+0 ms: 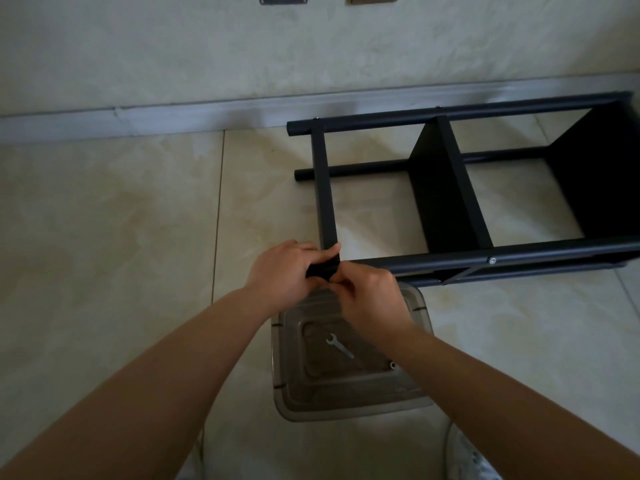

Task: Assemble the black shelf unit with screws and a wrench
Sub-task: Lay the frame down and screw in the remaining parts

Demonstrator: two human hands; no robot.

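On the floor by the wall, shelf unit [450, 202] lies on its side. Left hand [277, 271] grips near tube end; right hand [367, 296] fingers pinch there, contents unclear. Looks rigid, light metal; hold by tubes. Wrench [340, 345] sits on bin lid [346, 393].

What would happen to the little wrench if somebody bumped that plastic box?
The wrench looks like thin flat metal, so it would probably slide rather than roll. It lies loose on the box lid, which looks smooth, so a bump could skid it off. It seems stiff and light, likely easy to pick up.
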